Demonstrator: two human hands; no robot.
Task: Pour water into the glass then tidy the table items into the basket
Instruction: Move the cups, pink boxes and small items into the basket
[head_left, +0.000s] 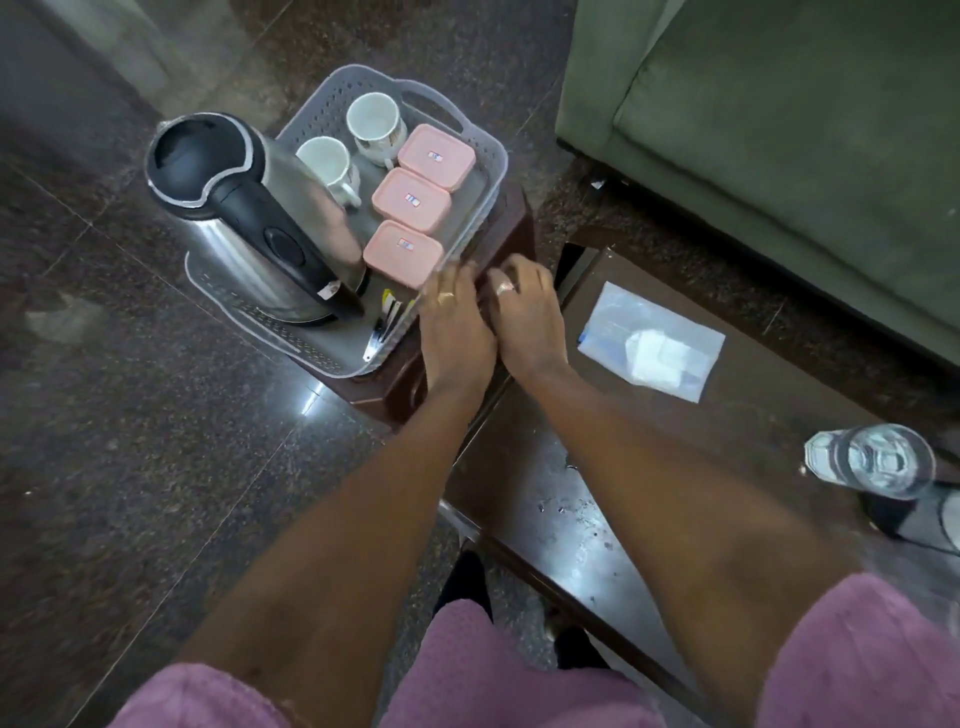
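Observation:
A grey perforated basket (483, 140) rests on a dark brown stool (511, 228). In it stand a steel electric kettle (249, 223) with a black handle, two white cups (324, 158), three pink lidded boxes (410, 200) and some sachets and cutlery (387, 322). My left hand (452, 322) lies on the basket's near right rim with its fingers curled over it. Beside it, my right hand (524, 312) is on the stool top with its fingers bent down; what it grips is hidden. A clear glass (878, 460) holding water stands on the dark table (545, 493) at the right.
A clear plastic pouch (652, 340) with white contents lies on the table beyond my right forearm. Water drops spot the table near its front edge. A green sofa (779, 130) fills the upper right. Dark polished stone floor (104, 415) surrounds the stool.

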